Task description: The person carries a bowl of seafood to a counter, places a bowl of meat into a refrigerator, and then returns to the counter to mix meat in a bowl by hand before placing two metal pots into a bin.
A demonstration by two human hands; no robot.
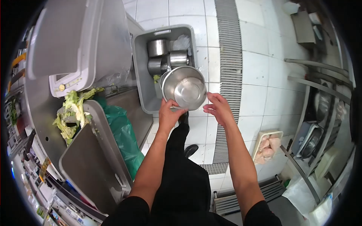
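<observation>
A round stainless steel pot (187, 91) is tipped so that I look into its bare inside, over the near right part of a grey plastic tub (139, 75). My left hand (169, 116) grips its near left edge, thumb along the wall. At the pot's right side is my right hand (220, 108), fingers parted and fingertips right at the rim. Inside the tub lie several more steel pots (157, 48), a crumpled clear plastic bag (181, 42) and a scrap of green leaf (156, 78).
Leafy trimmings (77, 109) hang over a grey bin (94, 158) with a green bag (120, 130) on my left. A drain grate (230, 56) crosses the tiled floor. A container of pale raw meat (268, 147) sits by the metal shelving (320, 80) on the right.
</observation>
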